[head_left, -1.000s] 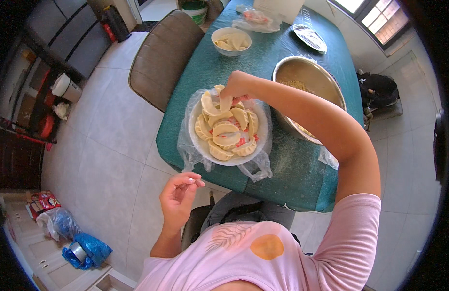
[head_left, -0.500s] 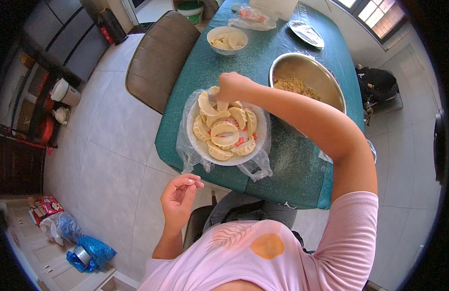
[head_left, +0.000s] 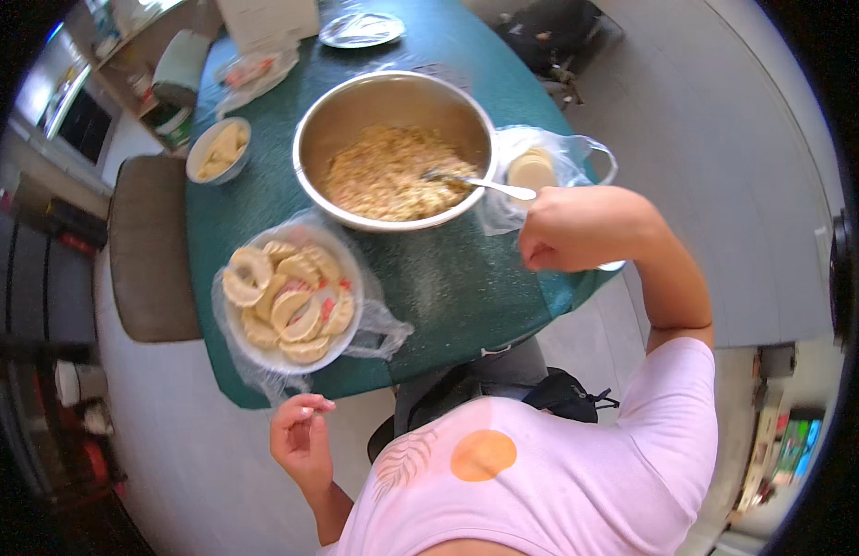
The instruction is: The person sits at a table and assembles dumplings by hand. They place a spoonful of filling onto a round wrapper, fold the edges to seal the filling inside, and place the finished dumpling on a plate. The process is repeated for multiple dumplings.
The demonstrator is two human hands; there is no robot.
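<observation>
— Head view: what is each hand gripping?

— Nothing that shows. The right hand (head_left: 568, 227) is curled into a loose fist above the near right edge of the green table (head_left: 448, 287), fingers folded under, so whether it pinches anything I cannot tell. The left hand (head_left: 299, 435) hangs off the table's near edge, fingertips drawn together, nothing visible between them.

— What sits closest to the right hand?

— Just beyond it, a clear plastic bag (head_left: 550, 167) with a pale round stack of wrappers (head_left: 531, 170) inside. Left of that, the spoon (head_left: 480, 183) leans into the big steel bowl (head_left: 392, 102), its handle pointing toward the fist; the bowl holds a crumbly filling (head_left: 383, 171).

— And near the left hand?

— Just past it, on the table, a plate (head_left: 295, 357) wrapped in plastic and heaped with folded dumplings (head_left: 290, 296) (pale half-moons, piled loosely). Farther off, a small bowl (head_left: 218, 148) holding pale pieces, and a brown chair (head_left: 151, 246) left of the table.
</observation>
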